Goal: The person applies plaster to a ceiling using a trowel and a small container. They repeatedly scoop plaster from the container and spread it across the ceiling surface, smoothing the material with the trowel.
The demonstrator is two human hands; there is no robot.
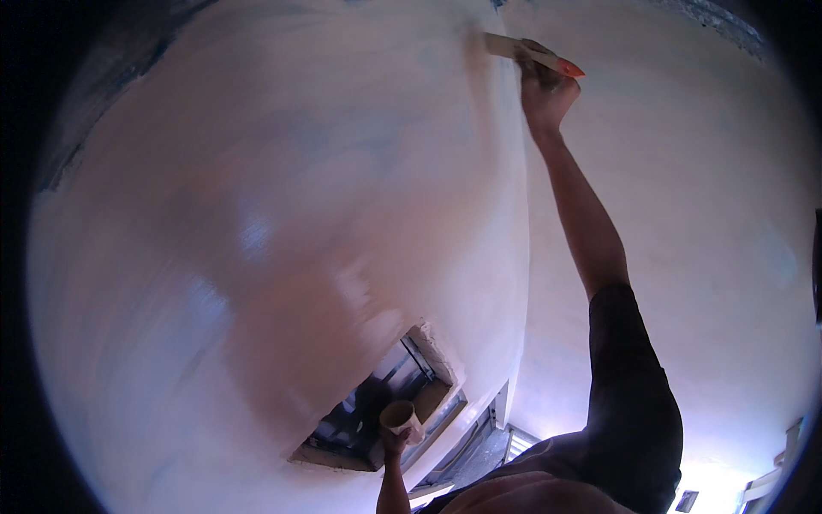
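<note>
Raised high at the top, my right hand (544,73) is closed round what looks like a flat paintbrush (503,45), pale along its length with a red-orange handle end. Its pale end points left, at or close to the wall (342,171), beside the corner; whether it touches, I cannot tell. Low down, my left hand (394,441) grips a pale cup (404,421) with its mouth upward. What the cup holds is too dark to make out.
Behind the cup a framed dark opening (368,411) is set into the wall. A second pale wall (685,188) meets the first at a vertical corner on the right. Rough dark edges (94,128) run along the upper left. Bright light comes from the lower right.
</note>
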